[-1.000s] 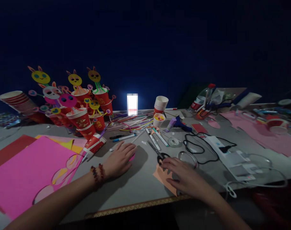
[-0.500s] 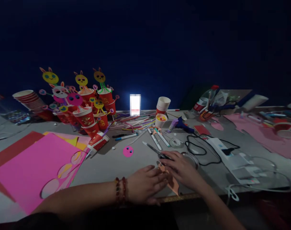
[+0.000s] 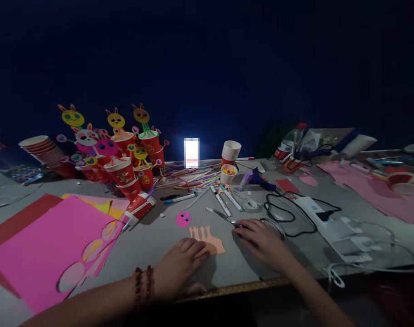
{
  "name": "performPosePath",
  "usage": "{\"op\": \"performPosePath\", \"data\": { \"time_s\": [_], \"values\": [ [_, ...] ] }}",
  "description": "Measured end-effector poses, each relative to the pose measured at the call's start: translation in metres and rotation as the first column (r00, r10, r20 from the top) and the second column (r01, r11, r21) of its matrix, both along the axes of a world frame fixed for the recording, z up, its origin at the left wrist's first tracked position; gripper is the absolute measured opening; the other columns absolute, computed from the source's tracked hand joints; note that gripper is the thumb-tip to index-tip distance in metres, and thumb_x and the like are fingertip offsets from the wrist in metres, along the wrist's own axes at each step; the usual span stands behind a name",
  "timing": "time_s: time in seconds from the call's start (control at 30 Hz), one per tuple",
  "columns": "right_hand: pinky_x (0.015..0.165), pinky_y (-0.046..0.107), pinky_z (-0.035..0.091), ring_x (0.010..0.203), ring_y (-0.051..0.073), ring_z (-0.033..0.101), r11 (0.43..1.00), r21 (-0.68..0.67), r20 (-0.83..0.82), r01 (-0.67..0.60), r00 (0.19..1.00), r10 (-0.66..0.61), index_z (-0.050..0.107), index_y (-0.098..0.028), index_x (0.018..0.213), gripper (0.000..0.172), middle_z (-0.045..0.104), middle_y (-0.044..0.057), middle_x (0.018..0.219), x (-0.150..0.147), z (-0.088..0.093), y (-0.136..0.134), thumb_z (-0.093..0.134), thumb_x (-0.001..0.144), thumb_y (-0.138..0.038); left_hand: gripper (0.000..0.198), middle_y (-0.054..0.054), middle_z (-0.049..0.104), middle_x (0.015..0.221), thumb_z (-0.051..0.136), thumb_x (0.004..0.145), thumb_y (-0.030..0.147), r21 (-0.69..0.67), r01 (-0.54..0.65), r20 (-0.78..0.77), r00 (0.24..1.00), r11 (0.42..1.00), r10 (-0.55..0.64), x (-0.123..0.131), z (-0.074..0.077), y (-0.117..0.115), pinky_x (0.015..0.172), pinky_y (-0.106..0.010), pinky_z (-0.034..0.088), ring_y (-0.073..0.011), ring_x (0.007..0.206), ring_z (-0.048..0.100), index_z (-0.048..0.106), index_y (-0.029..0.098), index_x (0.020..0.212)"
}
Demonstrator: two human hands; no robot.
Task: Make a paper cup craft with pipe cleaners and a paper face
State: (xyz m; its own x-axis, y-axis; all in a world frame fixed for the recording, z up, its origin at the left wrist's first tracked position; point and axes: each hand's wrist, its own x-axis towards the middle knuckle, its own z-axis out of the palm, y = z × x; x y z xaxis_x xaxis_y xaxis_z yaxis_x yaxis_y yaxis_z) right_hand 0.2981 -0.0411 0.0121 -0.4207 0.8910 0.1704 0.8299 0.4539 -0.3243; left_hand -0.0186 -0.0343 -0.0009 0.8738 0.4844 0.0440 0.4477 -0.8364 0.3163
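Observation:
A cut piece of orange paper (image 3: 212,244) with several narrow strips along its upper edge lies near the front of the table. My left hand (image 3: 179,261) is closed over its left end, fingers bent and pressed together. Scissors (image 3: 222,217) lie to the right of the paper, blades pointing up and left. My right hand (image 3: 259,240) has its fingers curled over the scissors' handles, which are mostly hidden. Above the orange paper rests a pink paper circle (image 3: 183,220) with two blue eyes.
Red paper cups (image 3: 118,168) with paper bunny figures crowd the left back, behind pink paper sheets (image 3: 57,245). Markers (image 3: 220,202), a tape roll (image 3: 250,204) and pipe cleaners (image 3: 193,175) lie mid-table. A white power strip (image 3: 329,227) and black cable (image 3: 282,209) are at right.
My left hand has moved left with the orange paper, which now lies apart from my right hand and turned, strips upward. My right hand stays by the scissors, which have barely moved.

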Motion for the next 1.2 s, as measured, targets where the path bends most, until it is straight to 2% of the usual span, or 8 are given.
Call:
{"op": "performPosePath", "data": {
  "time_s": [0.13, 0.23, 0.37, 0.57, 0.73, 1.0, 1.13, 1.2],
  "values": [
    [0.091, 0.041, 0.053, 0.11, 0.026, 0.064, 0.997, 0.034, -0.1, 0.071, 0.993, -0.067, 0.065, -0.025, 0.119, 0.029, 0.07, 0.009, 0.118, -0.001, 0.009, 0.02, 0.05, 0.095, -0.032, 0.062, -0.015, 0.047, 0.144, 0.061, 0.087, 0.05, -0.005, -0.025, 0.026, 0.999, 1.0, 0.025, -0.002, 0.007, 0.003, 0.108, -0.047, 0.037, -0.0319, 0.127, 0.045, 0.046, 0.017, 0.137],
    [0.08, 0.037, 0.056, 0.092, 0.025, 0.07, 0.98, 0.055, -0.134, 0.19, 0.974, -0.181, 0.066, -0.023, 0.113, 0.028, 0.072, 0.009, 0.11, 0.002, 0.015, 0.04, 0.048, 0.094, -0.034, 0.053, -0.014, 0.048, 0.144, 0.061, 0.087, 0.047, 0.013, -0.055, 0.01, 0.998, 0.998, 0.055, -0.011, 0.009, 0.004, 0.106, -0.049, 0.038, -0.0327, 0.127, 0.046, 0.051, 0.019, 0.132],
    [0.07, 0.035, 0.055, 0.078, 0.023, 0.07, 0.957, 0.094, -0.117, 0.274, 0.958, -0.263, 0.068, -0.023, 0.105, 0.024, 0.074, 0.008, 0.102, -0.004, 0.02, 0.066, 0.05, 0.092, -0.032, 0.064, -0.015, 0.048, 0.143, 0.061, 0.086, 0.053, 0.042, -0.018, -0.001, 1.0, 0.999, 0.018, -0.018, 0.001, 0.003, 0.106, -0.05, 0.037, -0.0329, 0.124, 0.047, 0.045, 0.019, 0.138],
    [0.072, 0.031, 0.051, 0.081, 0.021, 0.068, 0.998, 0.067, 0.014, 0.018, 1.0, -0.019, 0.07, -0.019, 0.102, 0.019, 0.074, 0.007, 0.095, -0.057, 0.03, 0.09, 0.054, 0.092, -0.026, 0.051, -0.014, 0.05, 0.14, 0.054, 0.091, 0.05, 0.053, -0.02, 0.06, 0.998, 0.998, 0.017, -0.017, 0.002, 0.008, 0.105, -0.047, 0.037, -0.0316, 0.12, 0.048, 0.051, 0.018, 0.13],
    [0.077, 0.027, 0.049, 0.087, 0.02, 0.068, 0.993, 0.068, 0.083, -0.094, 0.993, 0.088, 0.072, -0.02, 0.097, 0.016, 0.074, 0.005, 0.092, -0.109, 0.033, 0.123, 0.056, 0.092, -0.021, 0.051, -0.013, 0.054, 0.135, 0.056, 0.09, 0.051, 0.059, -0.002, 0.066, 0.998, 0.998, -0.002, -0.012, 0.006, 0.009, 0.105, -0.046, 0.037, -0.0313, 0.119, 0.048, 0.051, 0.019, 0.129],
    [0.084, 0.028, 0.046, 0.1, 0.023, 0.069, 0.985, 0.03, 0.254, -0.17, 0.955, 0.157, 0.075, -0.01, 0.094, 0.032, 0.075, 0.011, 0.098, -0.185, 0.026, 0.178, 0.046, 0.095, -0.021, 0.057, -0.015, 0.052, 0.14, 0.052, 0.092, 0.053, 0.114, 0.009, 0.079, 0.997, 0.993, -0.018, -0.012, -0.01, 0.004, 0.109, -0.047, 0.033, -0.0311, 0.122, 0.048, 0.046, 0.016, 0.136],
    [0.076, 0.032, 0.05, 0.09, 0.031, 0.071, 0.985, -0.035, 0.317, -0.172, 0.932, 0.174, 0.076, -0.011, 0.083, 0.012, 0.077, 0.017, 0.089, -0.201, 0.028, 0.189, 0.069, 0.075, -0.015, 0.056, -0.015, 0.052, 0.139, 0.052, 0.092, 0.051, 0.126, 0.014, 0.111, 0.993, 0.992, -0.028, -0.012, -0.012, 0.006, 0.107, -0.048, 0.035, -0.0312, 0.122, 0.049, 0.047, 0.015, 0.135],
    [0.076, 0.033, 0.05, 0.09, 0.033, 0.071, 0.984, -0.054, 0.319, -0.172, 0.93, 0.18, 0.075, -0.011, 0.083, 0.013, 0.076, 0.018, 0.09, -0.203, 0.033, 0.191, 0.071, 0.072, -0.016, 0.054, -0.015, 0.052, 0.139, 0.053, 0.093, 0.048, 0.13, 0.029, 0.119, 0.992, 0.991, -0.045, -0.012, -0.011, 0.006, 0.105, -0.048, 0.037, -0.0312, 0.122, 0.05, 0.047, 0.015, 0.135]
  ]
}}
